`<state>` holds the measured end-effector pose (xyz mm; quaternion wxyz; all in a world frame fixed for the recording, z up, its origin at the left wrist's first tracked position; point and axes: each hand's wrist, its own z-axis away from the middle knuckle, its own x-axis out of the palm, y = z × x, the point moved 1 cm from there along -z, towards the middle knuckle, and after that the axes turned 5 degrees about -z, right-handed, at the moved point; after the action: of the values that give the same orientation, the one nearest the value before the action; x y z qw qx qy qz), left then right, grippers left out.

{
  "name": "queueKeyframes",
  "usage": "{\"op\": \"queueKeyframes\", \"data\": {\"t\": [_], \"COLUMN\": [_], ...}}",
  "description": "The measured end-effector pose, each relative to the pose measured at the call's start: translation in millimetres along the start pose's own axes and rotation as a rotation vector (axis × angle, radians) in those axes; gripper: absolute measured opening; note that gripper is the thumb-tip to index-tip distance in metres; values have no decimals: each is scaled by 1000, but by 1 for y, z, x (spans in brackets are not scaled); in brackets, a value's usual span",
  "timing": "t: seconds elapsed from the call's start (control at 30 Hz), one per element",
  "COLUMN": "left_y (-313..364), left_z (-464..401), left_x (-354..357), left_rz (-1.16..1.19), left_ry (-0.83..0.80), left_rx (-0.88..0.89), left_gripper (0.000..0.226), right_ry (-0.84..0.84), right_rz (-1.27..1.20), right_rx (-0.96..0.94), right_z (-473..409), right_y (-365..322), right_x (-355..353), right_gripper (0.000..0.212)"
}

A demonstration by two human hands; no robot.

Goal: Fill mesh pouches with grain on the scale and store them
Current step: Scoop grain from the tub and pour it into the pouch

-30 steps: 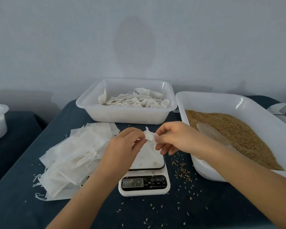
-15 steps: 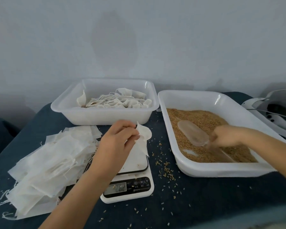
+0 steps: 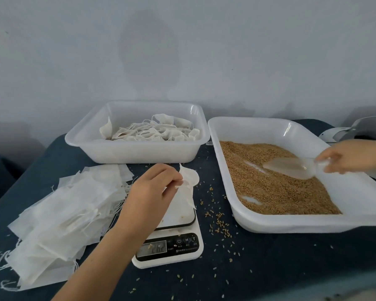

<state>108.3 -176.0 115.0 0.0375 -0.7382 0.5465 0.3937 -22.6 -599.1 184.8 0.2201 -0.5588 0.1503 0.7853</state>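
My left hand [image 3: 152, 190] pinches the mouth of a white mesh pouch [image 3: 188, 187], which hangs over the white digital scale [image 3: 172, 242]. At the right, my right hand [image 3: 352, 156] grips the handle of a clear plastic scoop [image 3: 291, 167]. The scoop's bowl lies on the brown grain [image 3: 276, 187] inside a white tray [image 3: 258, 222]. A stack of empty mesh pouches [image 3: 59, 216] lies left of the scale.
A white tub [image 3: 137, 153] at the back holds filled, tied pouches. Loose grains are scattered on the dark blue cloth [image 3: 269, 268] beside and in front of the scale. A grey and white device [image 3: 356, 131] sits at the far right edge.
My right hand let go of the pouch, moved right to the grain tray and took the scoop by its handle, drawing it back. My left hand keeps holding the pouch over the scale.
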Motion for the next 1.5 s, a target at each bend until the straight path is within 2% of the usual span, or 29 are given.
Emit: {"op": "queueKeyframes", "data": {"t": [0.07, 0.13, 0.23, 0.37, 0.5, 0.67, 0.8, 0.9, 1.23, 1.37, 1.5], "left_y": [1, 4, 13, 23, 26, 27, 25, 22, 21, 20, 14], "left_z": [-2, -6, -17, -28, -26, -24, -25, -25, -24, -24, -23], "left_x": [3, 6, 13, 19, 27, 33, 32, 31, 34, 36, 33], "left_rz": [6, 13, 27, 51, 78, 80, 76, 81, 84, 88, 69], "left_ry": [1, -6, -43, -59, -58, -64, -66, -59, -64, -63, -55], "left_rx": [0, 11, 59, 108, 114, 107, 89, 62, 52, 52, 55], "left_gripper": [16, 12, 6, 7, 8, 9, 9, 8, 8, 8, 9], "right_ry": [-29, -39, -55, -93, -93, -103, -37, 16, 67, 96, 132], "right_rz": [51, 78, 93, 212, 177, 40, -104, -124, -221, -263, -290], "right_rx": [49, 85, 93, 131, 129, -23, -75, -94, -23, 8, -10], "right_z": [-16, -33, -40, -5, 14, 1, -15, -24, -34, -46, -54], "right_y": [44, 85, 103, 56, 5, -39, -76, -102, -137, -153, -164], "right_x": [4, 14, 23, 20, 28, 45, 54, 55, 61, 56, 54], "right_gripper": [33, 34, 35, 52, 49, 45, 49, 46, 24, 28, 41]}}
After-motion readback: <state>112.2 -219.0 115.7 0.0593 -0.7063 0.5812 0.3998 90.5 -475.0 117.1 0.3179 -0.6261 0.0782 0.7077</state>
